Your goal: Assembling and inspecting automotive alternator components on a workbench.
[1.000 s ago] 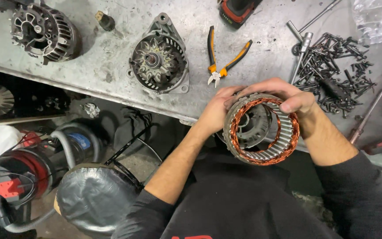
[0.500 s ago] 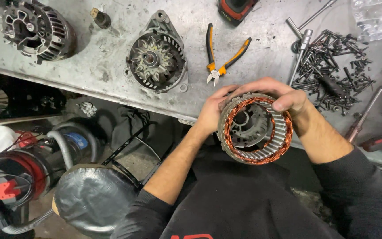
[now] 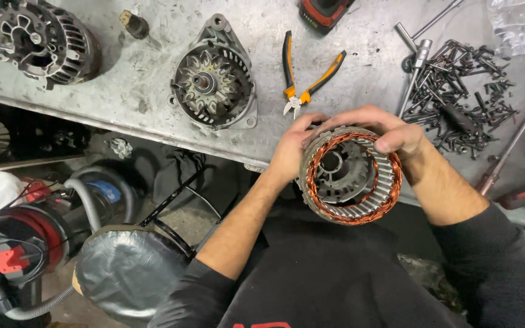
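- Scuffed grey metal is making up the counter (image 3: 123, 91), with a dark, cluttered floor showing below its near edge.
- Both hands are holding a stator (image 3: 350, 176), a ring of steel plates wound with copper wire, in the air just off the counter's near edge, over the person's dark lap.
- Left hand (image 3: 290, 152) is cupping the ring's left side, fingers clenched on the rim.
- Right hand (image 3: 390, 133) is curling over the top, its fingers (image 3: 390, 144) pressing down on the upper edge; both are grasping the stator firmly.
- Compared with a second ago, the ring is sitting a little more to the left and tipped more open toward the viewer, so the grey housing inside it is showing better. I judge the person is turning it for a look or working the two parts apart, though nothing has separated.
- Orange-handled pliers (image 3: 308, 76) are lying on the counter just beyond the hands, untouched.
- Left of them an open alternator half (image 3: 214, 79) is resting face up; another alternator (image 3: 44, 42) is sitting at the far left corner.
- To the right, a heap of dark bolts (image 3: 463, 97) is spreading out with a ratchet handle (image 3: 414, 67) beside it.
- Down on the floor a vacuum (image 3: 25, 243) with a hose is standing beside a round stool (image 3: 129, 273).
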